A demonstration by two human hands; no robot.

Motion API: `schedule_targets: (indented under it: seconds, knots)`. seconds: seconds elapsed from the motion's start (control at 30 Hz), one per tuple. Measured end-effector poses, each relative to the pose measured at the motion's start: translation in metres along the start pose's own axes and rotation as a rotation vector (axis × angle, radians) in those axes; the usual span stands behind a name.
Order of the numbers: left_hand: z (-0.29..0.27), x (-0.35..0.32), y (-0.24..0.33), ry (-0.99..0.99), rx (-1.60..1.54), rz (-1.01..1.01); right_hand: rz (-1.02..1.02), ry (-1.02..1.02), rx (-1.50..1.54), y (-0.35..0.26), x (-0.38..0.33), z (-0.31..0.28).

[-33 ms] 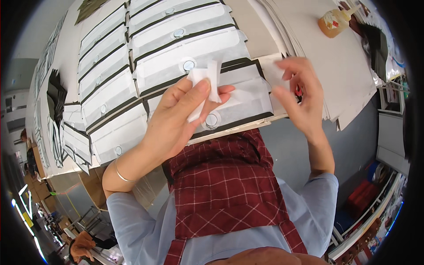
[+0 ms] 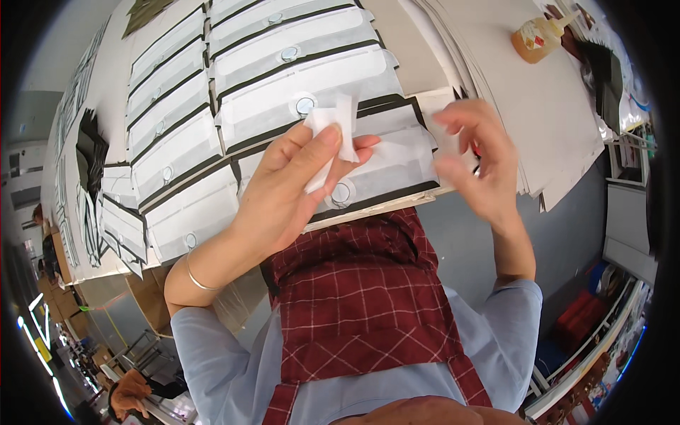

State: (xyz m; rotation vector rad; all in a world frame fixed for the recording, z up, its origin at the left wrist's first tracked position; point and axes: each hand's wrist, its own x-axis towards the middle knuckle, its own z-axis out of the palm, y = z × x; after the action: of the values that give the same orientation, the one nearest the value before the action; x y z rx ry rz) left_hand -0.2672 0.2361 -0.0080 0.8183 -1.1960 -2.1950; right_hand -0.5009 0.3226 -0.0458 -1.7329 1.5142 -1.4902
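Observation:
My left hand (image 2: 287, 170) pinches a small bunch of white slips (image 2: 345, 120) between thumb and fingers, above the nearest panel. They look like paper or thin cloth; I cannot tell which. That white panel (image 2: 404, 166) has dark edging and a round disc (image 2: 341, 192) near its front edge. To the right, my right hand (image 2: 489, 159) hovers over the table's edge, apart from the slips. Its thumb and fingers are spread and slightly blurred. A small red and black thing (image 2: 477, 154) shows partly behind it, too hidden to name.
Rows of similar white panels (image 2: 304, 71) with discs cover the table to the far left. Dark and white pieces (image 2: 92, 152) are heaped at the left edge. Large grey-beige sheets (image 2: 545, 127) lie at the right, with a bottle of amber liquid (image 2: 535, 41) on them.
My right hand has shifted slightly left and its fingers have moved a little. My left hand still pinches the white slips in nearly the same place.

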Motion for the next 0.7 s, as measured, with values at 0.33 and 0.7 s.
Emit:
schedule_targets:
  seconds: [0.33, 0.7]
  knots:
    - [-0.013, 0.002, 0.003, 0.056, 0.055, 0.058, 0.138, -0.230, 0.076, -0.013, 0.035, -0.016]
    - [-0.026, 0.042, 0.039, -0.406, 1.218, 0.308, -0.081, -0.756, -0.288, 0.035, 0.142, -0.011]
